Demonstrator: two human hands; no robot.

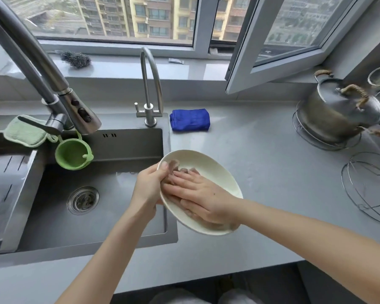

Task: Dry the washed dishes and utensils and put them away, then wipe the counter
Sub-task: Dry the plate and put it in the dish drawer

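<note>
A white oval plate (219,170) is held tilted over the right edge of the sink (97,207). My left hand (148,186) grips the plate's left rim, thumb on the inside. My right hand (203,195) lies flat inside the plate, fingers spread, pressing a small brownish cloth (173,165) against its surface. Only a bunched bit of the cloth shows beyond my fingertips; the remainder is hidden under my hand.
A folded blue cloth (190,120) lies on the grey counter (261,161) beside a small faucet (150,95). A large pull-out faucet (53,84), green sponge (24,133) and green cup (72,153) are at the sink's left. A steel pot (338,113) and wire racks (369,189) stand right.
</note>
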